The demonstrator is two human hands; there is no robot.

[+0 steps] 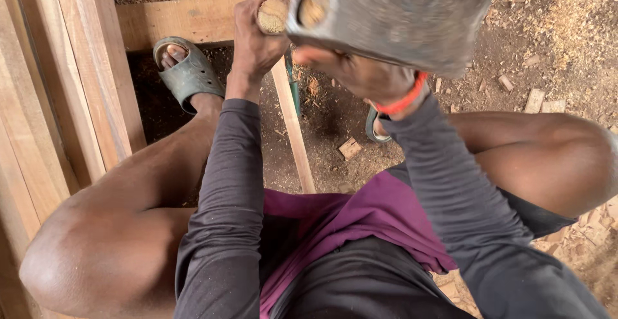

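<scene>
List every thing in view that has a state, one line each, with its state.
Left hand: shut on chisel, upright.
Chisel: wooden butt end up, held above the strip.
Right hand: shut on hammer.
Hammer: raised, head close to the chisel.
Strip: lying on the ground, running between the legs.
Sandal: on the foot, resting on the ground.
Planks: lying side by side at the left.

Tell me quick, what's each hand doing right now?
Left hand: closed around a round wooden handle end.
Right hand: closed on the hammer, just under its metal head.
</scene>
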